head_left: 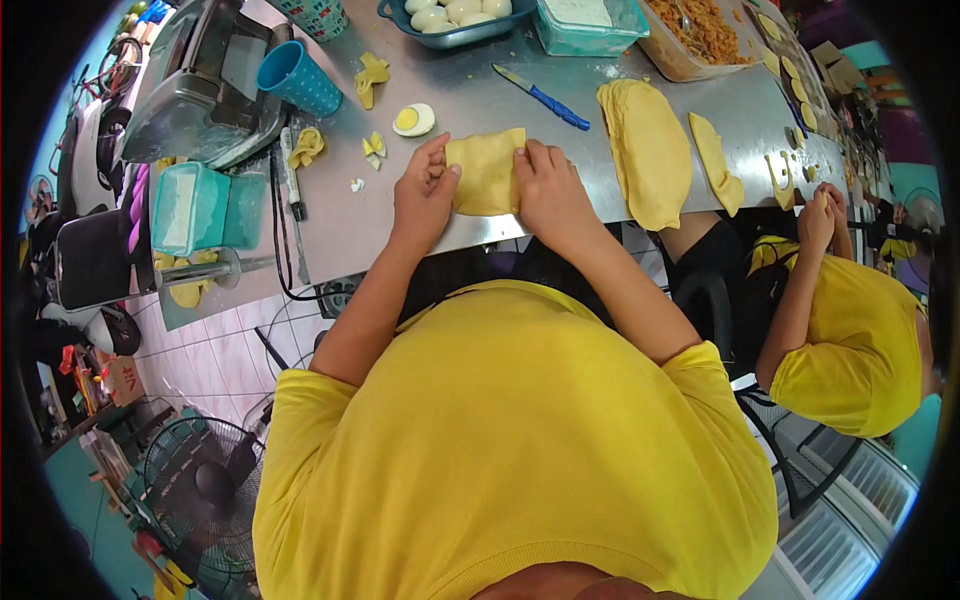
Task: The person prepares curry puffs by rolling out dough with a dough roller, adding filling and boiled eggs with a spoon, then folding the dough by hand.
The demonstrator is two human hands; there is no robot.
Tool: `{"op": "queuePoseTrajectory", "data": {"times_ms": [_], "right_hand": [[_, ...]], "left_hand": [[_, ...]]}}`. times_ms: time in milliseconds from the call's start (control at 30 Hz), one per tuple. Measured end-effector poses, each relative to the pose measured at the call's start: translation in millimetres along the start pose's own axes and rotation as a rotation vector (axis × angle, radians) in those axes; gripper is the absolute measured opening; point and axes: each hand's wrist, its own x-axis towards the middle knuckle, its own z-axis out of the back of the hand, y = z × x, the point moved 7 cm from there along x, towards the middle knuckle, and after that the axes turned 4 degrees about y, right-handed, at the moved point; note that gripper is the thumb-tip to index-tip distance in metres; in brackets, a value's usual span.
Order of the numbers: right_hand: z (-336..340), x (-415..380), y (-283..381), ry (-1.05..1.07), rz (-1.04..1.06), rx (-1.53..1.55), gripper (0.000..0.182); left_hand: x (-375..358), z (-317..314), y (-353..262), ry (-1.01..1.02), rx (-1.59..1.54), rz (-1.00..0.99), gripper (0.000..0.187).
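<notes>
- Both hands are taken up with one squarish piece of yellow dough (484, 175): the left hand (424, 190) has its left edge, fingers curled and thumb along it, and the right hand (550, 192) has its right edge.
- That piece is at the near edge of the metal worktop (450, 85), in front of the person's yellow shirt; I can't tell whether it rests there or is lifted.
- Just beyond the left hand is a halved egg (414, 120), yolk up, with broken egg pieces (374, 150) near it.
- A marker pen (292, 175) lies farther left, its barrel printed too small for me to read.
- Lettering on a reddish-brown box (124, 378) down by the floor seems to read "Vit", though I'm not sure.
- The blue dotted cup (300, 80) shows dots and no words that I can make out.
- A blue-handled knife (545, 98) lies beyond the right hand, and right of it a long stack of dough sheets (645, 155), then a loose strip (712, 165).
- Along the back: a dish of whole eggs (455, 38), a teal tub of white powder (590, 38) and a container of orange filling (700, 35).
- Another person (850, 340), also in yellow, sits at the right.
</notes>
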Motion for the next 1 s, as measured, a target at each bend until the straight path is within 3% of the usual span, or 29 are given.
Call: {"op": "queuePoseTrajectory", "data": {"times_ms": [67, 233, 300, 400, 567, 667, 733, 833, 900, 933, 967, 1000], "right_hand": [[1.1, -1.9, -10.6, 0.106, -0.039, 0.366, 0.036], [17.2, -23.5, 16.6, -0.039, 0.055, 0.261, 0.035], [18.4, -15.4, 16.7, -0.043, 0.065, 0.439, 0.032], [18.0, -0.6, 43.1, -0.066, 0.081, 0.284, 0.031], [4.2, 14.5, 47.0, 0.042, 0.047, 0.281, 0.034], [-9.8, 18.2, 51.3, 0.045, 0.050, 0.248, 0.035], [-15.0, 20.8, 46.4, 0.054, 0.080, 0.182, 0.035], [-11.9, 26.3, 9.5, 0.013, -0.024, 0.436, 0.031], [-13.4, 18.8, -38.8, -0.114, -0.332, 0.909, 0.028], [-6.7, 18.0, -39.5, -0.139, -0.251, 0.667, 0.034], [-7.2, 15.8, -41.3, -0.136, -0.263, 0.670, 0.034], [-5.1, 16.7, -33.4, -0.088, -0.143, 0.486, 0.035]], "left_hand": [[-2.1, 5.3, 0.5, -0.013, 0.041, -0.033, 0.041], [-7.6, 9.0, 2.0, -0.016, 0.023, -0.009, 0.036], [-7.5, 9.2, -3.0, -0.037, 0.100, -0.006, 0.035], [-10.2, 10.0, -10.3, -0.049, 0.272, -0.035, 0.033], [-14.1, 12.1, -15.0, -0.050, 0.493, -0.093, 0.032], [-11.7, 7.1, -19.9, -0.022, 0.565, -0.162, 0.041], [-14.1, -5.9, -38.3, -0.019, 1.019, -0.268, 0.052], [-3.5, -11.0, -28.9, 0.157, 1.259, -0.131, 0.058], [-2.5, -13.5, -27.9, 0.165, 1.334, -0.180, 0.055], [-2.3, -16.3, -28.8, 0.172, 1.411, -0.242, 0.053], [-1.3, -16.1, -27.3, 0.185, 1.411, -0.241, 0.053], [-1.9, -20.2, -28.4, 0.207, 1.534, -0.327, 0.051]]}}
